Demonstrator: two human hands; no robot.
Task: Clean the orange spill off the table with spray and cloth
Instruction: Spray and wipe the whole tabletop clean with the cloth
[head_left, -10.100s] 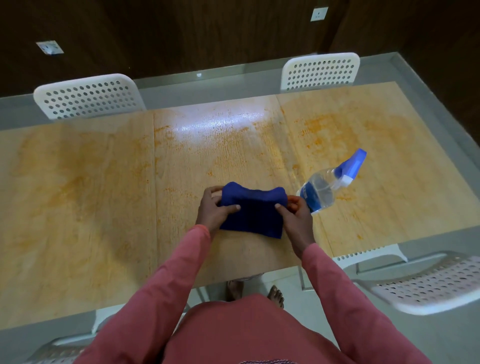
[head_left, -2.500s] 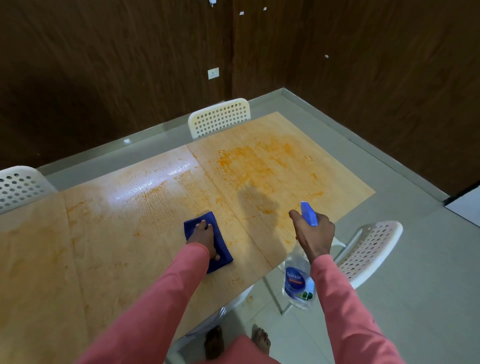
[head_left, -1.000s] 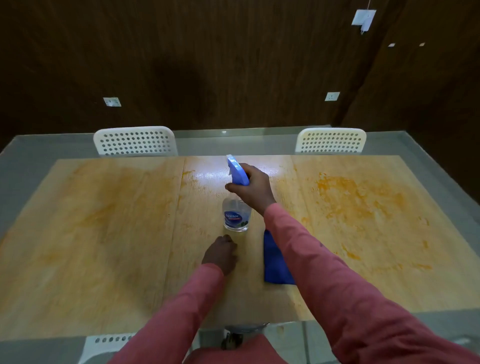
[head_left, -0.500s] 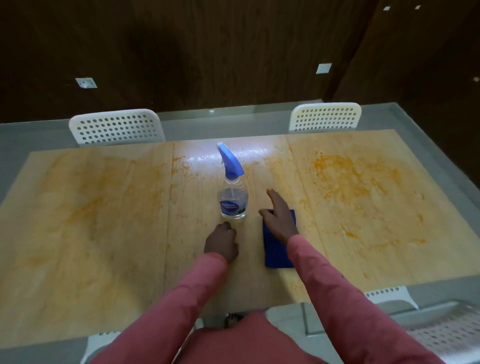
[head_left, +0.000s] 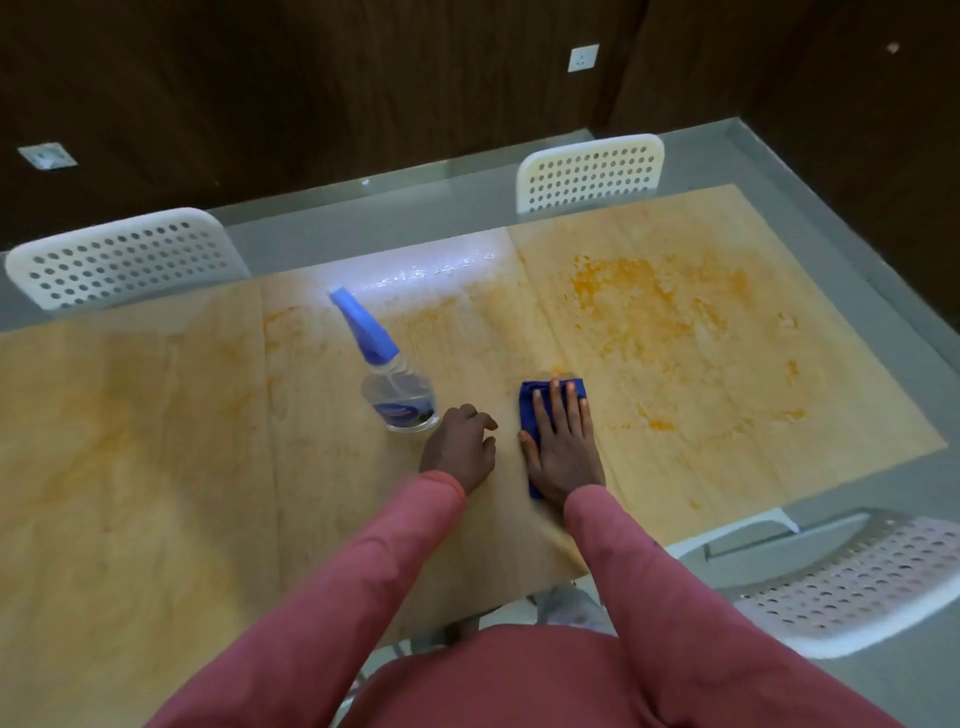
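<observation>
My right hand (head_left: 562, 457) lies flat with straight fingers pressing the blue cloth (head_left: 529, 410) onto the tabletop (head_left: 156, 441), just short of the heaviest orange spill (head_left: 665, 322), which spreads across the right panel. My left hand (head_left: 460, 452) rests beside it with fingers loosely curled, holding nothing, its knuckles just beside the upright spray bottle (head_left: 397, 400), whose blue nozzle tilts away to the far left. White perforated chairs (head_left: 124, 257) stand along the far edge and at near right.

Dark wood-panelled walls (head_left: 311, 93) carrying a white socket (head_left: 583, 58) are seen at twelve o'clock, with perforated white chairs (head_left: 592, 171) on a grey floor (head_left: 831, 171).
</observation>
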